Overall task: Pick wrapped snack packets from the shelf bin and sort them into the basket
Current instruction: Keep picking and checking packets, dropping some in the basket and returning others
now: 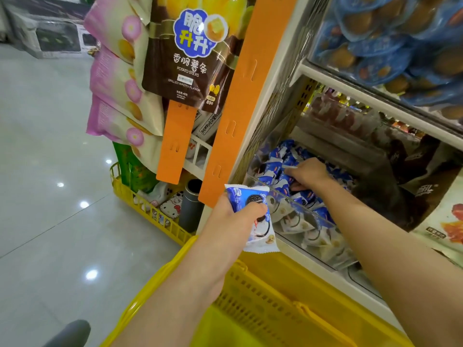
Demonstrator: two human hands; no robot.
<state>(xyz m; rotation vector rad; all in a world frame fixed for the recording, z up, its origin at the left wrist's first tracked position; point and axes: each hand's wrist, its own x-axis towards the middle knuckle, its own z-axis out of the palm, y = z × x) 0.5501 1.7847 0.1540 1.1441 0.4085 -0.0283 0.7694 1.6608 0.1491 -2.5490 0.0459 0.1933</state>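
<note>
The shelf (375, 96) carries the clear-fronted bin (310, 246) low down, and the yellow basket (263, 291) sits directly below and just in front of it, probably so that packets can drop straight in; the bin is heaped with blue-and-white snack packets (278, 159), loosely piled, which suits reaching in from above; the left hand (233, 221) hangs above the basket's near rim, thumb and fingers clamped round one cookie packet (250, 209), held upright, outside the bin and not yet in the basket; the right hand (309, 174) is sunk in the pile, fingers curled down among the packets, thumb underneath; whether it has one pinched I cannot tell.
</note>
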